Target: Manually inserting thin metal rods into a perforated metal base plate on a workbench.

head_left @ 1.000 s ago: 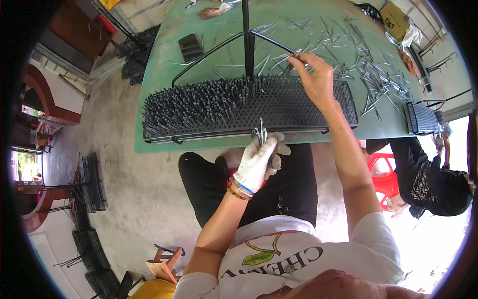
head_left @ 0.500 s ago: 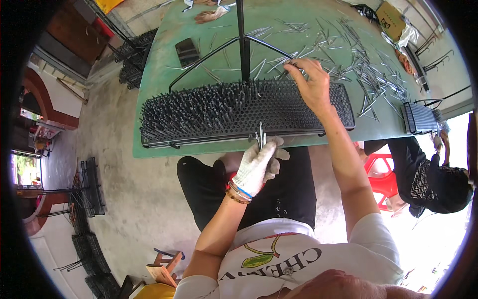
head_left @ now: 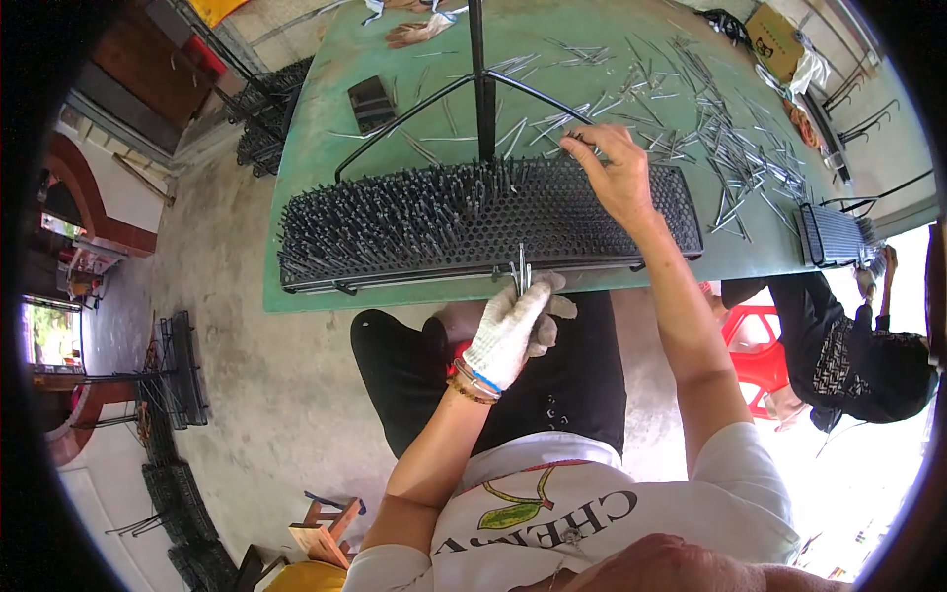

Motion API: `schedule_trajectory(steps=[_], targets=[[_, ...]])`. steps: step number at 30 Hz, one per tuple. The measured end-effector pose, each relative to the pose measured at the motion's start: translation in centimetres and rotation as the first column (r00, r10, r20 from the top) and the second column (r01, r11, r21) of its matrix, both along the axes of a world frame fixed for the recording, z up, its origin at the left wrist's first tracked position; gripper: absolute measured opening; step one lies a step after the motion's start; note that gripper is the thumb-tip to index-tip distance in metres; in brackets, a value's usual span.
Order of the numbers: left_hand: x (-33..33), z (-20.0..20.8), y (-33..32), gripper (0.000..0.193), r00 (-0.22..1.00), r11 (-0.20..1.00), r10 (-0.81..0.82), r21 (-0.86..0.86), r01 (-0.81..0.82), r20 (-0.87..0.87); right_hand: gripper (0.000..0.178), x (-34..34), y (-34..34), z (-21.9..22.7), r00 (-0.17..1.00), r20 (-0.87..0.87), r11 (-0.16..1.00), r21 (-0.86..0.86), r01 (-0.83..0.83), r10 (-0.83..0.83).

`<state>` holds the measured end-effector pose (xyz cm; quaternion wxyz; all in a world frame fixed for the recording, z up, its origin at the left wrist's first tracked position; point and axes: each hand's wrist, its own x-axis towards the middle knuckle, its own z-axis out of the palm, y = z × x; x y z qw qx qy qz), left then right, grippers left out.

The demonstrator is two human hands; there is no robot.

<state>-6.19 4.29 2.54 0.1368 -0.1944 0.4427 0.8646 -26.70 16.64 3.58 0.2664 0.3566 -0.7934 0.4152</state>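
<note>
A long black rack (head_left: 582, 212) with a perforated top lies along the near edge of the green table. Thin dark rods (head_left: 385, 217) stand packed in its left and middle part; bare holes show toward the right. My left hand (head_left: 508, 321), in a white glove, is closed around a few thin metal rods (head_left: 523, 268) that point up just in front of the rack's near edge. Bare, my right hand (head_left: 619, 176) hangs over the rack's far edge, thumb and fingers pinched together close to the slanted black brace. What the pinch holds is too small to make out.
Loose metal rods (head_left: 740, 163) lie scattered over the far right of the green table (head_left: 326, 109). A dark box-like piece (head_left: 370, 105) rests at its left. Another person (head_left: 858, 365) works by a smaller rack (head_left: 834, 235) at the right. A red stool (head_left: 755, 355) stands below.
My right hand has shifted slightly, staying over the rack's far edge. The rods in my left hand have tilted a little, with the hand nearly still.
</note>
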Motion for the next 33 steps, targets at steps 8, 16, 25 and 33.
schedule_trajectory(steps=[8, 16, 25, 33], targets=[[-0.1, -0.3, 0.0, 0.030, 1.000, 1.000, -0.021, 0.003, 0.021, 0.004, 0.015, -0.3, -0.2, -0.1, 0.997, 0.078, 1.000, 0.018, -0.024, 0.022], [-0.2, -0.3, 0.0, 0.030, 0.999, 0.999, -0.045, 0.006, 0.044, 0.005, 0.016, -0.6, -0.5, -1.5, 0.983, 0.180, 0.988, -0.153, 0.002, 0.026], [-0.1, -0.7, -0.1, 0.029, 0.999, 0.998, -0.048, 0.030, 0.048, -0.001, 0.018, -0.2, -1.1, -2.0, 0.962, 0.266, 0.989, -0.148, -0.017, 0.057], [-0.5, -0.8, -0.4, 0.034, 0.994, 0.994, -0.108, 0.006, 0.108, -0.001, 0.020, 0.1, -1.6, -1.6, 0.995, 0.081, 0.997, 0.053, -0.056, 0.051]])
